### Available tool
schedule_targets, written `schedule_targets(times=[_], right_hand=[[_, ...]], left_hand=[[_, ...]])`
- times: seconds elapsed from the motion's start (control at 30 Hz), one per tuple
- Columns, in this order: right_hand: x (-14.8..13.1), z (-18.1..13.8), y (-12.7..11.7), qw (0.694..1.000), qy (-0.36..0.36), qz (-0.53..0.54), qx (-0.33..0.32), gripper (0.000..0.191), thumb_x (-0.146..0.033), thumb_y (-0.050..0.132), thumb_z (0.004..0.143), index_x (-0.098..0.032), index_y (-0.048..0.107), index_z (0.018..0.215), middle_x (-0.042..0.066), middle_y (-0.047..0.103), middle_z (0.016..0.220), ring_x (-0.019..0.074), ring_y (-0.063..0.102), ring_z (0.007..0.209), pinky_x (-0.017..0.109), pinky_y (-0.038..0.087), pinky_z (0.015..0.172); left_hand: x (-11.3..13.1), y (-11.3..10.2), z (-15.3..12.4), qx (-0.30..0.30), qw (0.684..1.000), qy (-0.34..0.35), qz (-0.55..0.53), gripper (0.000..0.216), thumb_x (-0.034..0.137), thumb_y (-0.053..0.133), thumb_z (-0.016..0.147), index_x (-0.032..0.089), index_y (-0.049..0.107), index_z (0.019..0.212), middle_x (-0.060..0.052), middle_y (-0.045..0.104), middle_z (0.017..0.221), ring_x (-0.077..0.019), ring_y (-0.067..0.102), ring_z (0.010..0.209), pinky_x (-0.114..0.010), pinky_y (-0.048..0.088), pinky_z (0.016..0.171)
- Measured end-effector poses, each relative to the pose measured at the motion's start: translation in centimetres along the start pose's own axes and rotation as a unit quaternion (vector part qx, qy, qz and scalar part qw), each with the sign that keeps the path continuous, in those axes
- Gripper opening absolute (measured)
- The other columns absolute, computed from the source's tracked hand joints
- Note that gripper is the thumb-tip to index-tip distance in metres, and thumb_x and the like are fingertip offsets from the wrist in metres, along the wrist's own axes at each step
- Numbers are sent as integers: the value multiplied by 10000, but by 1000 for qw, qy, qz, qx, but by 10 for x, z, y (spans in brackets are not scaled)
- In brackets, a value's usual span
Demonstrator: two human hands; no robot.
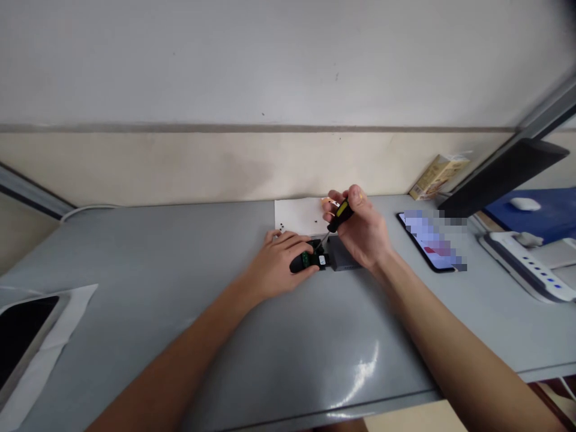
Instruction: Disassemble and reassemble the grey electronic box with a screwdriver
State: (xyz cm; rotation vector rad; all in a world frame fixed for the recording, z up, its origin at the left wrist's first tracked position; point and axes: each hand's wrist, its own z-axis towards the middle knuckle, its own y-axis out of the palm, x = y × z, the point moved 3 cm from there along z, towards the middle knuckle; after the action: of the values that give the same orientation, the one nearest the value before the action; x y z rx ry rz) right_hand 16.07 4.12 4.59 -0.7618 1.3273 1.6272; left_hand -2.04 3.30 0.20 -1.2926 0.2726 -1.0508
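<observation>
My left hand (pixel 275 267) is closed around a small black device (pixel 297 264) whose opened housing shows a bit of green circuit board. The thumb lies on its near side and the fingers on its far side. In my right hand (pixel 368 231) is a screwdriver (pixel 342 211) with a black and yellow handle. Its shaft slants down to the left, and the tip is at the device's open part; whether it sits in a screw cannot be made out. A dark grey block (pixel 344 257) stands against the device's right end, partly hidden by my right hand.
White paper (pixel 294 211) with several tiny dark pieces lies behind my hands by the wall. To the right are a phone (pixel 427 243), a small carton (pixel 434 177), a black panel (pixel 499 180) and a white power strip (pixel 522 264). A dark-screened device (pixel 24 336) rests at left.
</observation>
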Motion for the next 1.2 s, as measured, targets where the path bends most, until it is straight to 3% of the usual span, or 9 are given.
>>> schedule_targets(times=[0.2, 0.33, 0.5, 0.63, 0.73, 0.9, 1.03, 1.13, 1.2], right_hand=[[2, 1, 3, 1000, 14, -15, -10, 460, -693, 675, 837, -266, 505, 838, -77, 344, 592, 85, 308, 471, 256, 292, 458], [-4, -1, 7, 998, 47, 31, -34, 417, -680, 587, 903, -284, 632, 1028, -24, 496, 697, 122, 479, 581, 289, 431, 561], [-3, -1, 0, 999, 22, 40, 2, 343, -520, 779, 828, -256, 561, 840, 2, 638, 966, 143, 643, 818, 300, 511, 708], [4, 0, -1, 1000, 18, -2, 11, 514, -596, 748, 832, -237, 394, 732, -61, 476, 643, 78, 395, 493, 262, 356, 500], [4, 1, 2, 1000, 6, -1, 7, 543, -673, 705, 824, -242, 391, 725, -79, 323, 584, 82, 296, 480, 263, 312, 476], [0, 1, 4, 998, 35, 55, -13, 379, -644, 624, 903, -271, 602, 972, -25, 508, 735, 113, 516, 637, 275, 462, 612], [1, 0, 0, 998, 24, 51, 0, 346, -539, 761, 838, -257, 564, 874, 1, 623, 946, 130, 629, 805, 279, 510, 697], [3, 1, -4, 1000, 3, 8, 30, 462, -549, 800, 800, -242, 455, 786, -32, 604, 829, 90, 548, 606, 258, 441, 564], [5, 2, -5, 999, -3, -11, 38, 520, -587, 781, 802, -241, 396, 753, -70, 476, 652, 74, 415, 494, 247, 366, 495]], left_hand=[[0, 0, 0, 2, 1000, 6, 5, 205, 414, 669, 942, 263, 680, 1080, -28, 700, 1313, -263, 622, 1218, -493, 330, 1114], [-1, 1, -1, 17, 1000, 14, 8, 193, 411, 667, 945, 259, 663, 1064, -21, 702, 1293, -250, 630, 1209, -485, 315, 1110], [0, 1, -1, 14, 1000, 10, 11, 190, 402, 663, 946, 246, 631, 1050, -22, 712, 1261, -242, 635, 1184, -467, 330, 1086], [0, 0, 0, 4, 1000, 8, 15, 191, 406, 660, 945, 247, 629, 1045, -24, 713, 1266, -246, 633, 1184, -472, 327, 1084], [1, 0, 0, 3, 1000, 14, 16, 178, 401, 648, 954, 254, 643, 1056, -24, 711, 1279, -249, 630, 1199, -473, 325, 1089], [0, 0, -1, 12, 1000, 15, 16, 194, 413, 644, 962, 255, 661, 1074, -34, 700, 1304, -249, 633, 1204, -475, 323, 1098], [1, 0, -1, 9, 1000, 16, 16, 181, 407, 644, 960, 259, 672, 1060, -24, 701, 1300, -248, 634, 1199, -475, 324, 1102], [1, -1, 0, 4, 1000, 15, 16, 189, 411, 643, 961, 263, 675, 1074, -22, 699, 1305, -249, 634, 1195, -475, 328, 1098], [1, -1, 0, 3, 1000, 13, 15, 193, 411, 647, 959, 260, 673, 1076, -23, 700, 1303, -247, 635, 1192, -474, 328, 1095]])
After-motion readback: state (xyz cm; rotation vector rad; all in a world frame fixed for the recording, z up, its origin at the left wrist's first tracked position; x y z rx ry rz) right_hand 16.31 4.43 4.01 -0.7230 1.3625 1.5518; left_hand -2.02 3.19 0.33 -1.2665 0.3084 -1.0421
